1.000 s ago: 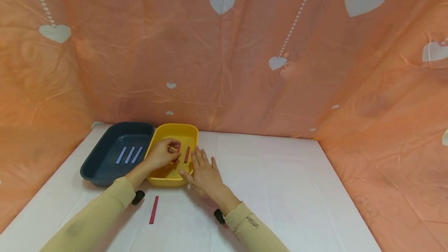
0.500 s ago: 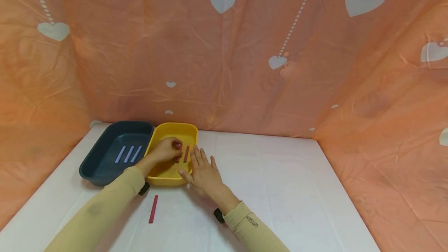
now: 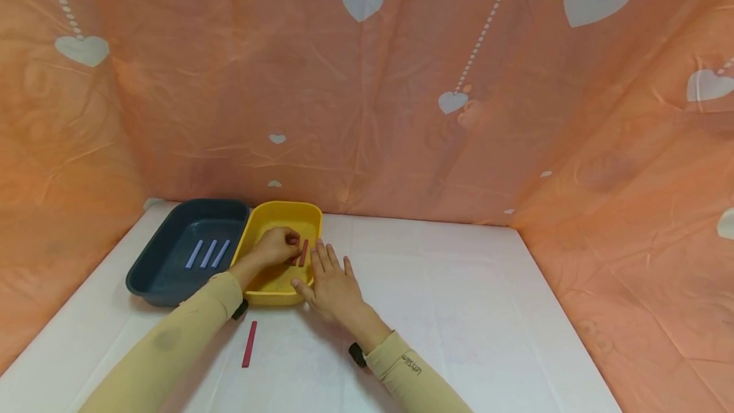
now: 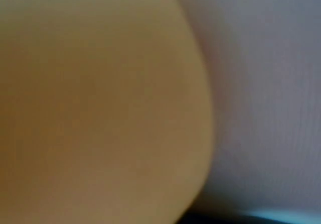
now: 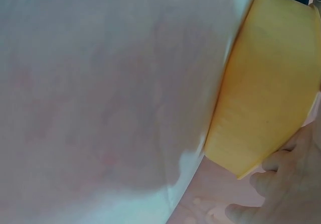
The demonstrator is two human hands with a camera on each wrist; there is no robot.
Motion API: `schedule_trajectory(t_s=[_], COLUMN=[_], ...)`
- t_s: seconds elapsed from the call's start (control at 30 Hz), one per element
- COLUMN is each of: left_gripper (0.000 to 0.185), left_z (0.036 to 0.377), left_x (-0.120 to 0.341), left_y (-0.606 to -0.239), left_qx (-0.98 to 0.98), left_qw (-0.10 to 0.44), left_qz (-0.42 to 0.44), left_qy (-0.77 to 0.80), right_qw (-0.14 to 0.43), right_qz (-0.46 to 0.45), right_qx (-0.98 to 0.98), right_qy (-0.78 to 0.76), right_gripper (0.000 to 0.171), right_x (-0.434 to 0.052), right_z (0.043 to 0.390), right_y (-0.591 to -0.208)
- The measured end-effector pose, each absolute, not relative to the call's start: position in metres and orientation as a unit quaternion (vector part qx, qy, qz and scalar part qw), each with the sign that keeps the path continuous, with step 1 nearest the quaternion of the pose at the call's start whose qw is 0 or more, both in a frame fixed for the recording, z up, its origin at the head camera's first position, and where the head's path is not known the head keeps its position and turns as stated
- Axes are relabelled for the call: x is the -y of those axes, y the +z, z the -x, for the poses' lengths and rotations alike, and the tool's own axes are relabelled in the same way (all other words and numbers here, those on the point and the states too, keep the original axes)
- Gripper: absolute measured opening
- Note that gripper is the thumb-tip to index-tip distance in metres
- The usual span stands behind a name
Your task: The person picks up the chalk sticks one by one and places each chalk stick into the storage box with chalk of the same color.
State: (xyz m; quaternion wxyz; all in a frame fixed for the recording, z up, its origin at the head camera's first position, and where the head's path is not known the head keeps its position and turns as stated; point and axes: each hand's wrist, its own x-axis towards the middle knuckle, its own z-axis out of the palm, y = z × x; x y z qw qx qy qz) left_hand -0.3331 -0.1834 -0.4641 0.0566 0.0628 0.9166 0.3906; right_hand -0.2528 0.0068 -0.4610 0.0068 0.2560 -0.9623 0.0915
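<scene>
Head view: the left hand [image 3: 279, 247] is seen inside the yellow tray [image 3: 260, 295], its fingers curled round a red stick [image 3: 294, 253] that is now lowered to the tray floor, just beside a second red stick [image 3: 303, 252] lying there; a second ago the same stick was held a little higher above the floor. From this it is judged that the stick is being laid down and a release is close. The right hand [image 3: 331, 284] is kept flat and spread, nothing gripped, fingers straight against the tray's right wall, unchanged over the last second. A third red stick [image 3: 249, 343] is left on the near part of the table [image 3: 459, 311], apart from the tray. Three pale blue sticks [image 3: 208, 253] are laid side by side in the dark blue tray [image 3: 143, 273], which touches the yellow one on its left. The table is covered in white sheeting, and an orange cloth with white hearts [image 3: 401, 81] is hung behind and to both sides.
</scene>
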Motion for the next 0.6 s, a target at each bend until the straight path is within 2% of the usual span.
schedule_trajectory(t_s=[0.6], left_gripper=[0.042], left_z=[0.322], left_x=[0.183], left_y=[-0.452], left_qx=[-0.912], left_qw=[0.046], left_qz=[-0.058], left_qy=[0.403], right_qw=[0.000], right_qz=[-0.253], right_qx=[0.962], right_qy=[0.104], right_gripper=[0.080], right_x=[-0.007], right_z=[0.252], right_y=[-0.461])
